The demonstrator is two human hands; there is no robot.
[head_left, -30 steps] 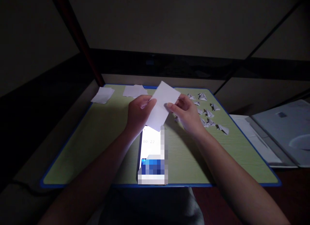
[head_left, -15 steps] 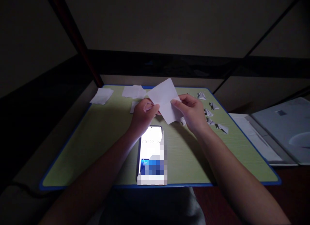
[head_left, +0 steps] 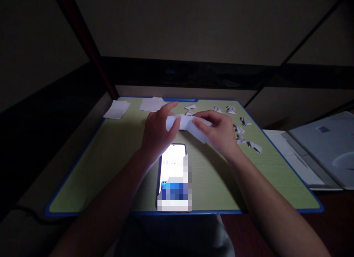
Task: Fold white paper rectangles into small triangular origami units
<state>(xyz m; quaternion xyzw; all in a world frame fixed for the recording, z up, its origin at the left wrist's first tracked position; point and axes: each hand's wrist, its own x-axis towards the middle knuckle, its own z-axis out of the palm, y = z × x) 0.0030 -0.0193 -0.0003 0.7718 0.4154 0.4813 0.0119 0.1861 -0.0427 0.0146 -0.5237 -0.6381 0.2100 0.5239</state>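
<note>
A small white sheet of paper (head_left: 186,122) is held between my two hands above the middle of the green-topped table. It looks bent and is seen at a low angle. My right hand (head_left: 219,133) pinches its right part, thumb in front and fingers behind. At the left end, the thumb of my left hand (head_left: 159,133) lies against the paper. The index finger of that hand is lifted and stretched out above the sheet, while its other fingers are mostly hidden. Just below the hands, a lit phone (head_left: 173,153) showing timer digits lies on the table.
A pile of white paper (head_left: 116,109) lies at the back left, with more sheets (head_left: 151,104) to its right. Several small folded paper pieces (head_left: 239,128) are spread along the right side and back of the table (head_left: 110,168). A pale flat case (head_left: 326,146) sits beyond the right edge.
The sheet has tipped from facing me to a low, bent position. My left index finger has lifted and stretched out. Folded pieces at the back have come into view behind the paper.
</note>
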